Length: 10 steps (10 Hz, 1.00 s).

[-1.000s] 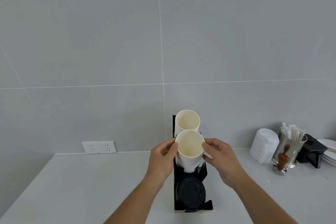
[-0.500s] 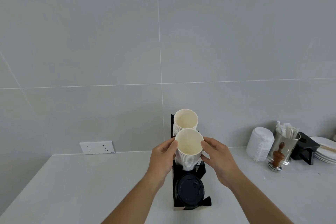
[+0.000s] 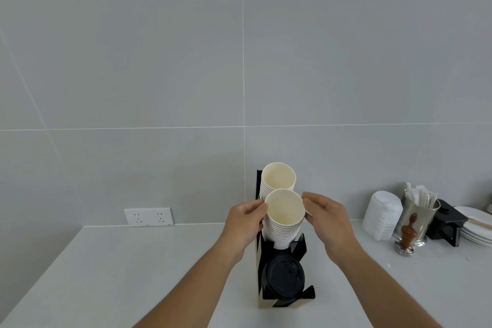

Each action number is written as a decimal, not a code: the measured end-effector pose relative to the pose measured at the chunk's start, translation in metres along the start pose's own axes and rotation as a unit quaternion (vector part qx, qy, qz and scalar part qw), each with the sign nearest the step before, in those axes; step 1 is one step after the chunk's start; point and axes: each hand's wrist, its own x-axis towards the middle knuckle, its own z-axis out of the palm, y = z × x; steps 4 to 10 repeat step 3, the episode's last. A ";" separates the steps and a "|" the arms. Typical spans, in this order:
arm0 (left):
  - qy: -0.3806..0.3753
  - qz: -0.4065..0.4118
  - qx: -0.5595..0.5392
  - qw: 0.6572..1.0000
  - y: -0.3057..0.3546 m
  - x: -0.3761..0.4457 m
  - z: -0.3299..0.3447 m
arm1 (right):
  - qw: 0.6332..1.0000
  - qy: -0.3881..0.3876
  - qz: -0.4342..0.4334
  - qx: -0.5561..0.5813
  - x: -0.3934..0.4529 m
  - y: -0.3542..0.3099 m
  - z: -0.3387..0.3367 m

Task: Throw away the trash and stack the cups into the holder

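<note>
A black cup holder (image 3: 299, 243) stands on the white counter against the wall. Its back slot holds a stack of white paper cups (image 3: 278, 177). In the middle slot sits a second cup stack (image 3: 285, 218), open ends facing me. Black lids (image 3: 283, 278) fill the front slot. My left hand (image 3: 246, 221) grips this middle stack from the left near the rim. From the right, my right hand (image 3: 326, 217) touches the same rim with thumb and fingertips.
At the right stand a stack of white lids (image 3: 383, 216), a metal cup of stir sticks (image 3: 420, 210), a brown-handled tamper (image 3: 407, 235), a black box (image 3: 447, 221) and white plates (image 3: 476, 229). A wall socket (image 3: 148, 217) is at the left.
Both hands stay on the middle cup stack. The right hand's fingers have loosened slightly, and the view has shifted a little.
</note>
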 end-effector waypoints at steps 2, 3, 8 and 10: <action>-0.027 0.027 -0.008 0.999 0.022 -0.007 -0.017 | 0.999 -0.001 -0.039 0.038 0.002 -0.030 -0.003; -0.021 0.058 0.009 0.998 0.038 -0.009 -0.027 | 0.995 -0.011 -0.070 0.068 -0.003 -0.056 -0.002; -0.021 0.058 0.009 0.998 0.038 -0.009 -0.027 | 0.995 -0.011 -0.070 0.068 -0.003 -0.056 -0.002; -0.021 0.058 0.009 0.998 0.038 -0.009 -0.027 | 0.995 -0.011 -0.070 0.068 -0.003 -0.056 -0.002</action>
